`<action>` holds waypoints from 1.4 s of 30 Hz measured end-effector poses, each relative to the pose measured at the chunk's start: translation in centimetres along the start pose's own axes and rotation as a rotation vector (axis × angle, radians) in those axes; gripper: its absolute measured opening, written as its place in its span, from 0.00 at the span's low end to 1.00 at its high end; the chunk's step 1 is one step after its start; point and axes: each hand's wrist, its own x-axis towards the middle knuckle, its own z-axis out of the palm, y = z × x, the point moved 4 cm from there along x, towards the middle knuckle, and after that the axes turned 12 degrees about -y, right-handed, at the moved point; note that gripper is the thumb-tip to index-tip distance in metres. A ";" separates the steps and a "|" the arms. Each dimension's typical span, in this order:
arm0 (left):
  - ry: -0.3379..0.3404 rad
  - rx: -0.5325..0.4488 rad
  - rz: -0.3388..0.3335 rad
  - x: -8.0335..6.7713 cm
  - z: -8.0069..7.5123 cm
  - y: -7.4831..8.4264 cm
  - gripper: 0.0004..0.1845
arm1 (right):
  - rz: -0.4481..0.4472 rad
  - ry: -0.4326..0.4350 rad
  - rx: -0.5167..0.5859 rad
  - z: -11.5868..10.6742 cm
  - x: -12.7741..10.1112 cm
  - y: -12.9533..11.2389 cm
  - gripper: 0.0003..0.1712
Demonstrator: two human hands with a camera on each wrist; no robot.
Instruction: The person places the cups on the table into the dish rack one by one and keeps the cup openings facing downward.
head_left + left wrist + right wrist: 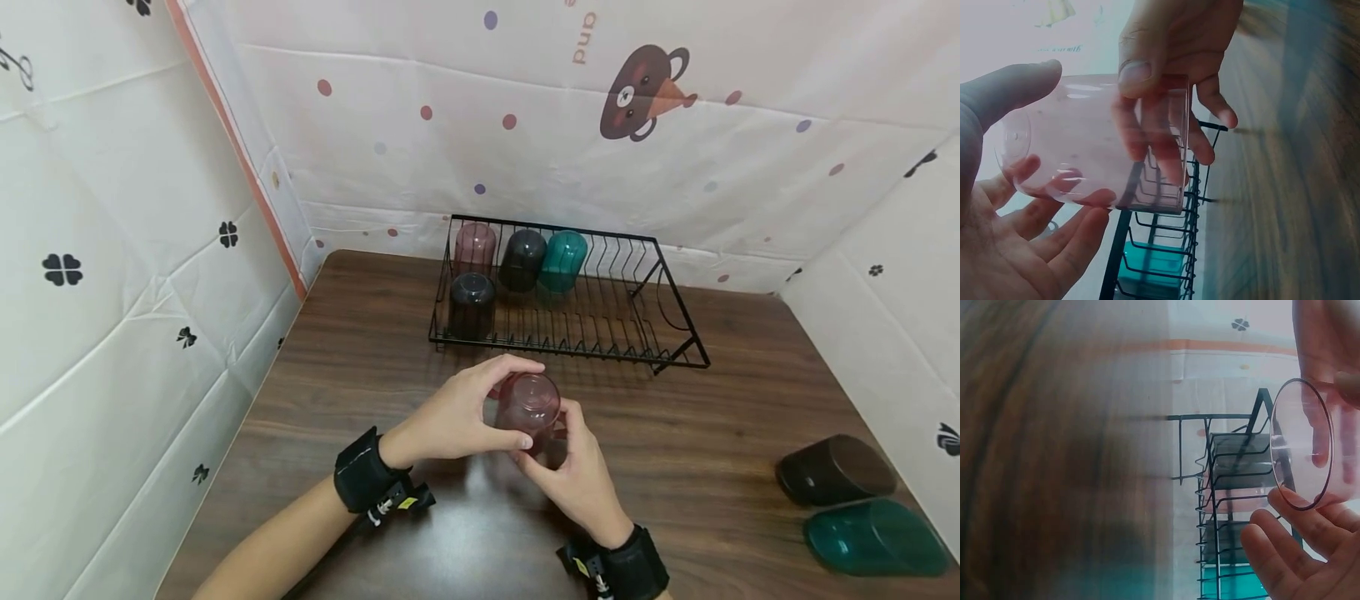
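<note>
A see-through pink glass cup [531, 404] is held base up above the table, between both hands and in front of the rack. My left hand [468, 412] grips it from the left near its base, thumb on the near side and fingers around the far side. From the right, my right hand [573, 471] holds it lower, nearer the rim. In the left wrist view the right thumb and fingers lie around the rim end of the pink cup [1091, 137]. The cup's open rim [1302, 444] shows in the right wrist view.
A black wire rack [600, 354] stands behind the hands, bearing a pink cup [475, 247], a dark grey cup [522, 260], a teal cup [564, 261] and another dark cup [472, 308], all base up. At the right, a dark cup [832, 471] and a teal cup [873, 537] stand on the wooden table [360, 333].
</note>
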 end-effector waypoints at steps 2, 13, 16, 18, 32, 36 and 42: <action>0.010 0.007 0.007 0.0 -0.2 0.1 0.41 | -0.006 0.002 -0.007 0.0 0.1 -0.1 0.41; 0.043 0.085 0.006 1.0 -2.1 0.9 0.40 | 0.005 0.043 0.054 -0.3 0.2 0.0 0.48; 0.059 0.110 0.016 1.6 -3.0 1.1 0.40 | 0.020 0.058 0.063 -0.3 0.2 0.1 0.52; 0.071 0.128 0.020 1.9 -3.5 1.1 0.40 | 0.031 0.066 0.060 -0.3 0.1 0.1 0.53; 0.093 0.231 -0.013 5.0 -6.3 0.9 0.40 | 0.088 0.084 0.032 -0.2 0.0 0.3 0.46; 0.098 0.261 -0.034 6.5 -7.3 0.7 0.41 | 0.088 0.079 0.021 -0.3 -0.1 0.2 0.45; 0.107 0.321 -0.059 8.8 -8.4 0.0 0.41 | 0.097 0.059 0.020 -0.1 -0.2 0.1 0.43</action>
